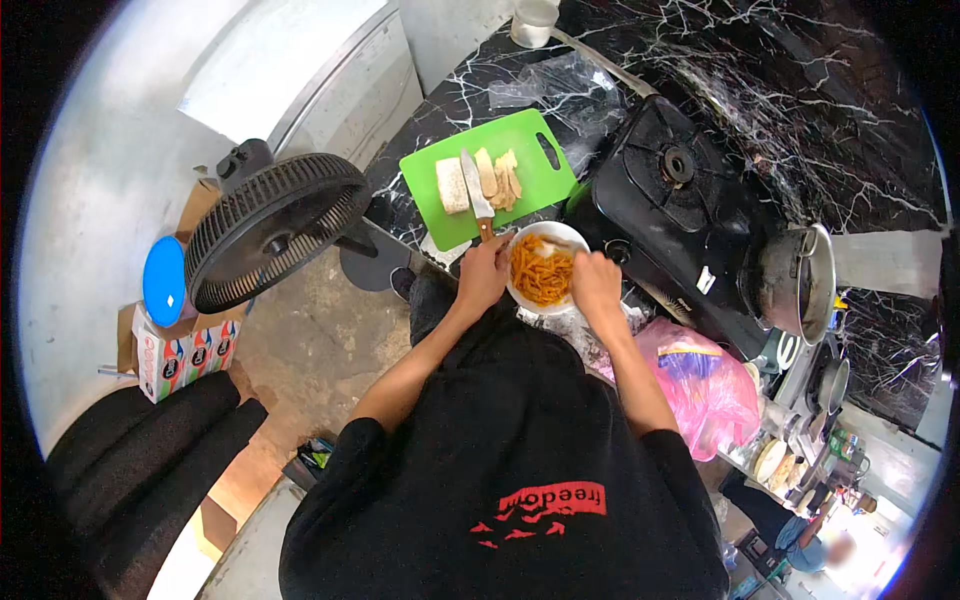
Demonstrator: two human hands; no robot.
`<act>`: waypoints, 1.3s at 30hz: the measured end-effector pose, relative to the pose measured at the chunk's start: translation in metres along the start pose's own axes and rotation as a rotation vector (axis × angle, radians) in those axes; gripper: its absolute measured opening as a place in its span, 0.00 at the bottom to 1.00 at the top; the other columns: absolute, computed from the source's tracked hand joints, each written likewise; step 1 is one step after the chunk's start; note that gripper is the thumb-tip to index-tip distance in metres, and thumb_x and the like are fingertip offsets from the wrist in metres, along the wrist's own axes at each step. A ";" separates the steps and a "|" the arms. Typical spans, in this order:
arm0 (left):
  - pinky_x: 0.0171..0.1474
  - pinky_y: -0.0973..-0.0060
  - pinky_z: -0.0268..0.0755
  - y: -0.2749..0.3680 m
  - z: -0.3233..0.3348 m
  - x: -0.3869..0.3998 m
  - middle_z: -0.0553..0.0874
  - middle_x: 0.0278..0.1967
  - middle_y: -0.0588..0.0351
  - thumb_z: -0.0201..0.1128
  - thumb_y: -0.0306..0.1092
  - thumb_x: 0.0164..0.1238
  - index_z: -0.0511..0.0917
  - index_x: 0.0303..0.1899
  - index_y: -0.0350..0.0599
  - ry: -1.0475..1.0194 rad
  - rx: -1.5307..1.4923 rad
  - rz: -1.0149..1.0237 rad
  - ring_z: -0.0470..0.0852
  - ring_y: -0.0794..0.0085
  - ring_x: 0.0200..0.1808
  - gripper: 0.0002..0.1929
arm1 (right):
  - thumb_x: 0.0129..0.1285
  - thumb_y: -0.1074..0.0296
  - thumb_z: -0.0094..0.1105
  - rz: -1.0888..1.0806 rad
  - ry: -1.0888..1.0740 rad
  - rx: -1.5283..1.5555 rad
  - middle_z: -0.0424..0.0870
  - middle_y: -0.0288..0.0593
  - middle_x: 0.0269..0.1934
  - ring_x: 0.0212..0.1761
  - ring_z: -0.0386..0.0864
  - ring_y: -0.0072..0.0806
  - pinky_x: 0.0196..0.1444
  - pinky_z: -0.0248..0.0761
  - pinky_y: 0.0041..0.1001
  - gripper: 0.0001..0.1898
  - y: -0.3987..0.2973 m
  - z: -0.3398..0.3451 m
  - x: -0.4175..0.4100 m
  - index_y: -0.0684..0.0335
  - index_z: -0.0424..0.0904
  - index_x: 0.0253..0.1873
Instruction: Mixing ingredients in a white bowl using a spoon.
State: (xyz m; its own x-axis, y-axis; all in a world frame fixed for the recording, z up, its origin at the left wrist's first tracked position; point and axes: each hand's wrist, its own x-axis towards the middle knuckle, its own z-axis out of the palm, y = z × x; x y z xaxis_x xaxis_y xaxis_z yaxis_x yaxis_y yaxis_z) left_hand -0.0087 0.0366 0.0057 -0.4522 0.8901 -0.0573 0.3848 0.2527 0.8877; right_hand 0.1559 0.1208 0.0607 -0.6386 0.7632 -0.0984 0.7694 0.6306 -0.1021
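A white bowl [516,291] of orange-brown food strips [541,277] is in front of my body at the counter's edge. My left hand [482,274] grips its left rim, close to the wooden handle of a kitchen knife [472,184]. Over the right rim, my right hand [598,286] is closed on what looks like a spoon [553,244], blurred and mostly hidden. The knife lies across a green cutting board [429,221], between a pale block that looks like tempeh [451,185] and several cut slices [506,180].
A black gas stove [645,202] stands right of the board, with a metal pot [784,281] at its far side. Near my right forearm lies a pink plastic bag [701,390]. A black fan [277,232] is at left. Another person [806,544] is in the background.
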 end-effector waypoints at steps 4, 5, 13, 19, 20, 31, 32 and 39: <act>0.34 0.59 0.73 0.005 0.002 0.010 0.83 0.29 0.40 0.57 0.27 0.61 0.81 0.44 0.40 0.021 0.043 0.021 0.82 0.48 0.31 0.11 | 0.51 0.74 0.53 -0.017 -0.001 0.005 0.81 0.56 0.27 0.31 0.82 0.46 0.33 0.75 0.40 0.05 0.010 0.010 0.020 0.67 0.79 0.28; 0.34 0.59 0.73 0.007 0.003 0.013 0.83 0.29 0.40 0.57 0.27 0.61 0.81 0.44 0.40 0.019 0.044 0.027 0.82 0.48 0.31 0.11 | 0.51 0.74 0.54 -0.089 -0.016 0.003 0.81 0.56 0.27 0.31 0.82 0.46 0.33 0.76 0.40 0.06 0.013 0.017 0.020 0.67 0.79 0.28; 0.37 0.67 0.74 -0.002 0.005 0.033 0.83 0.32 0.39 0.59 0.27 0.61 0.80 0.44 0.36 0.034 0.012 0.214 0.83 0.55 0.33 0.11 | 0.55 0.76 0.50 -0.003 -0.011 -0.008 0.81 0.56 0.29 0.31 0.82 0.47 0.32 0.75 0.41 0.07 0.021 -0.015 0.010 0.68 0.79 0.33; 0.33 0.67 0.74 -0.006 0.002 0.027 0.83 0.27 0.44 0.60 0.27 0.61 0.80 0.41 0.36 0.034 -0.029 0.148 0.83 0.58 0.29 0.09 | 0.51 0.79 0.52 -0.056 0.032 0.095 0.80 0.57 0.28 0.31 0.81 0.49 0.32 0.75 0.41 0.04 0.021 0.016 0.023 0.67 0.77 0.31; 0.33 0.67 0.74 -0.008 0.000 0.023 0.83 0.27 0.44 0.60 0.27 0.61 0.80 0.41 0.36 0.032 -0.026 0.148 0.83 0.58 0.29 0.09 | 0.51 0.80 0.52 -0.093 -0.023 0.084 0.80 0.57 0.27 0.31 0.82 0.49 0.32 0.75 0.41 0.04 0.022 0.019 0.019 0.68 0.77 0.31; 0.31 0.74 0.79 0.003 -0.014 -0.016 0.85 0.36 0.45 0.54 0.24 0.67 0.73 0.54 0.37 -0.264 -0.163 -0.162 0.85 0.69 0.29 0.15 | 0.56 0.77 0.46 -0.018 0.033 0.251 0.79 0.55 0.31 0.35 0.79 0.53 0.37 0.73 0.44 0.07 0.017 0.005 0.017 0.68 0.74 0.38; 0.31 0.74 0.79 0.004 -0.012 -0.015 0.85 0.36 0.45 0.54 0.24 0.67 0.73 0.54 0.37 -0.268 -0.160 -0.159 0.85 0.69 0.29 0.15 | 0.56 0.77 0.46 -0.059 0.065 0.255 0.79 0.55 0.31 0.35 0.79 0.52 0.36 0.73 0.43 0.07 0.016 0.017 0.019 0.68 0.74 0.38; 0.35 0.70 0.78 0.002 -0.009 -0.008 0.85 0.37 0.40 0.53 0.22 0.64 0.75 0.51 0.35 -0.157 -0.022 -0.036 0.86 0.61 0.34 0.15 | 0.56 0.77 0.47 -0.079 -0.114 0.209 0.80 0.53 0.33 0.35 0.81 0.48 0.36 0.75 0.40 0.09 0.022 0.021 0.000 0.67 0.75 0.41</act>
State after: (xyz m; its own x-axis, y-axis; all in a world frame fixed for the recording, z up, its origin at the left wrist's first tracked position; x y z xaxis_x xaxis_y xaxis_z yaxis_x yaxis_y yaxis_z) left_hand -0.0115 0.0264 0.0116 -0.3332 0.9294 -0.1586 0.3525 0.2788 0.8933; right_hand 0.1722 0.1315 0.0381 -0.7031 0.6846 -0.1922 0.7049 0.6354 -0.3154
